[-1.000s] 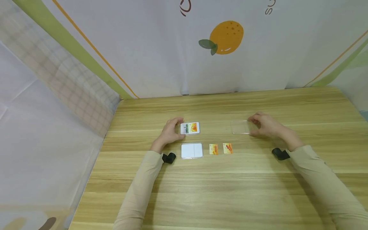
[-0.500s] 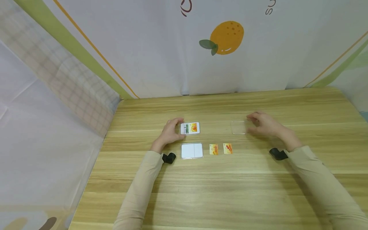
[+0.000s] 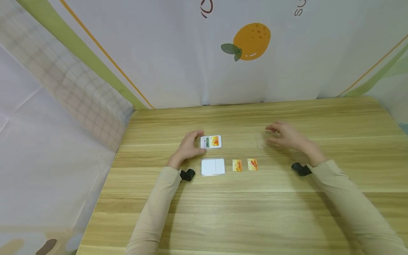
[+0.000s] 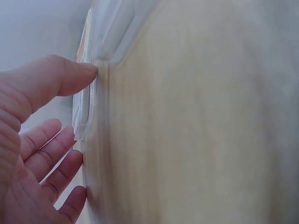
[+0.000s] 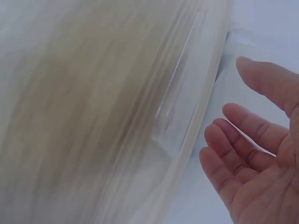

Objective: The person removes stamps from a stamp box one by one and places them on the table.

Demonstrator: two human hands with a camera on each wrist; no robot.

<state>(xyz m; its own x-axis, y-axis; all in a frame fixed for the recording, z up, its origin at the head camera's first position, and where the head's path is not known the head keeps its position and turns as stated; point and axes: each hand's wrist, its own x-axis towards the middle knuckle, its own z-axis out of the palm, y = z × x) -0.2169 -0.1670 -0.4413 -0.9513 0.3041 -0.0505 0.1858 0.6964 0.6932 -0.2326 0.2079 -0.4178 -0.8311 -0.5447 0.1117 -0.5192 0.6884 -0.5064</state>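
Note:
A clear plastic case [image 3: 211, 142] with two small stamp-like pictures on a white insert lies on the table. My left hand [image 3: 188, 146] holds it by its left end, thumb at the near edge and index finger at the far edge. In the left wrist view the thumb [image 4: 77, 74] meets the side of the case. Further right lies a transparent cover [image 3: 260, 141]. Above it hovers my right hand [image 3: 287, 137], partly hiding it. The right wrist view shows this hand's fingers [image 5: 219, 144] relaxed, holding nothing, apart from the cover.
A second case [image 3: 212, 166] with a blank white insert lies in front of the first. Two loose orange-yellow stamps [image 3: 237, 165] lie in a row to its right. A white printed cloth [image 3: 178, 53] hangs behind the wooden table [image 3: 242, 212].
My right hand has left the right end of the transparent cover and moved up and left over it. The left hand and the case in it stay in place.

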